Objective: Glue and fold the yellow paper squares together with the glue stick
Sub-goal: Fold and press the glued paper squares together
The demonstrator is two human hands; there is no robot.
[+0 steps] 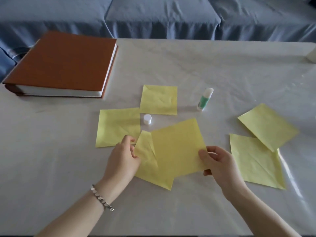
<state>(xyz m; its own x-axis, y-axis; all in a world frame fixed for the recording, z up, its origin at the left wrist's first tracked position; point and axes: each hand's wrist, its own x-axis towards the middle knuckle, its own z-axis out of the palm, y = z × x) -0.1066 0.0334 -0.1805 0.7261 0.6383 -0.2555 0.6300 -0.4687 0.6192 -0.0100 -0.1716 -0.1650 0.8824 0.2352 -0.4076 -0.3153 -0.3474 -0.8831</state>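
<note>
Several yellow paper squares lie on the white table. My right hand [217,162] pinches the right corner of one yellow square [177,146] and holds it over a second, creased square [148,165]. My left hand [124,156] holds the left edge of that lower square with curled fingers. The green and white glue stick [204,99] stands uncapped behind them. Its white cap [147,119] sits apart, to the left. Other squares lie at the left [118,126], at the back [159,99] and, as an overlapping pair, at the right [266,125].
A thick brown album [65,64] lies at the table's back left. A blue-covered sofa [162,16] runs behind the table. A white object [312,56] shows at the far right edge. A silver bracelet [100,197] is on my left wrist.
</note>
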